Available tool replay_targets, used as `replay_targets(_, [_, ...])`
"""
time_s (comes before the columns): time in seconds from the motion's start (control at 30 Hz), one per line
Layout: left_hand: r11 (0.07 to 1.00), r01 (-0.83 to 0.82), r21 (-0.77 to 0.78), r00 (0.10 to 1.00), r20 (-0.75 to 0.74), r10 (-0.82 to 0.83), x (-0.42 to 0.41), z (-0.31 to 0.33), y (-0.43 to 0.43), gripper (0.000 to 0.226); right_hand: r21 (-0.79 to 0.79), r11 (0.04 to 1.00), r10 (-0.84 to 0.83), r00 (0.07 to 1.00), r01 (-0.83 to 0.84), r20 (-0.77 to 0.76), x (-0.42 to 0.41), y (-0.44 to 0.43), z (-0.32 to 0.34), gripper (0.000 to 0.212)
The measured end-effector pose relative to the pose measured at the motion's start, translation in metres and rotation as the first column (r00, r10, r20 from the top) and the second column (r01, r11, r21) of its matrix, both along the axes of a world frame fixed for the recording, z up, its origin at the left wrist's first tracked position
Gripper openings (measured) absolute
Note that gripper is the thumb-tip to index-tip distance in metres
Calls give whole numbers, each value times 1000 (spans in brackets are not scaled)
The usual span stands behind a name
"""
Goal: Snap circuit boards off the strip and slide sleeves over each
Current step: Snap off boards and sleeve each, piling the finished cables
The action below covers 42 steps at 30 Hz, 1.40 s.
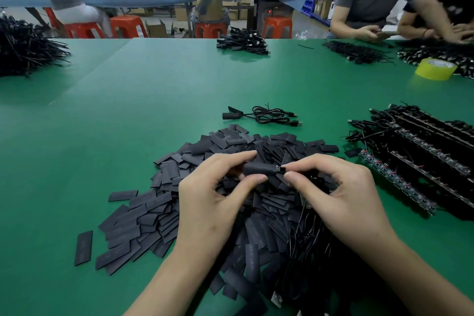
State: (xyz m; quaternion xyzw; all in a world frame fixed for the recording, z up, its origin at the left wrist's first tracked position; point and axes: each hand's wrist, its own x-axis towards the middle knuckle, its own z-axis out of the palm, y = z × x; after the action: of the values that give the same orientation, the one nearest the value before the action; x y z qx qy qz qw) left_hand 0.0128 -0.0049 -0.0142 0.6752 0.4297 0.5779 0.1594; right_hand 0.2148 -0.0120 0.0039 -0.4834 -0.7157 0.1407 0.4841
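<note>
Left hand (213, 202) is pinching a black tubular sleeve (257, 169) above a heap of flat black sleeves (143, 218), while right hand (341, 195) is pinching the small dark circuit board (280, 169) poking from it.

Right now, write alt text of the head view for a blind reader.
Two hands work over a green table: the left hand pinches a black sleeve while the right hand pinches the end of the circuit board sticking out of it. Beneath them lies a pile of flat black sleeves, with strips of boards to the right.

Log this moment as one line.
step: sleeving | left hand: pinches sleeve | right hand: pinches board at sleeve mouth | below: sleeve pile on green table
</note>
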Motion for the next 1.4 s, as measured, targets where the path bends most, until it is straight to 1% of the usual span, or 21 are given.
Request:
replay_targets(0.1, [998, -66, 16, 997, 49, 66, 1, 0, -2, 29, -36, 999, -21, 997, 18, -68, -2, -1, 1, 12])
replay_targets(0.23, [995, -98, 23, 994, 60, 96, 5, -1, -4, 33, -59, 998, -21, 995, 15, -96, -6, -3, 0, 12])
replay_targets(0.33, [998, -64, -4, 995, 71, 64, 10, -3, -7, 40, -68, 997, -37, 991, 28, -127, -9, -4, 0, 13])
replay_targets(0.53, [999, 5, -47, 996, 94, 0, 15, -5, -9, 49, -80, 995, -64, 985, 52, -159, -12, -4, -1, 8])
replay_targets(0.73, [995, 68, -69, 989, 133, -58, 17, -7, -8, 51, -88, 994, -78, 978, 62, -194, -14, -3, -1, 10])
replay_targets(0.8, [986, 116, -120, 975, 202, -90, 17, -8, -8, 47, -82, 994, -84, 977, 69, -198, -14, -4, -1, 12])
replay_targets(0.87, [970, 167, -175, 936, 339, -100, 15, -7, -8, 34, -86, 994, -83, 976, 67, -202, -15, -4, -2, 13])
replay_targets(0.93, [960, 187, -210, 881, 467, -69, 13, -4, -7, 24, -103, 994, -66, 975, 45, -213, -17, -5, -4, 13])
replay_targets(1.03, [950, 204, -237, 825, 564, -36, 10, -1, -5, 20, -116, 993, -48, 974, 22, -220, -19, -5, -6, 13])
replay_targets(1.17, [928, 245, -280, 775, 632, -14, 10, -3, -3, 15, -99, 995, -40, 979, 21, -199, -20, -6, -6, 12])
replay_targets(1.27, [919, 260, -298, 776, 631, -16, 10, -3, -3, 15, -97, 995, -45, 980, 27, -193, -20, -7, -5, 11])
replay_targets(1.4, [911, 286, -296, 775, 630, -38, 13, -3, -3, 15, -113, 993, -64, 972, 39, -228, -18, -6, -5, 13])
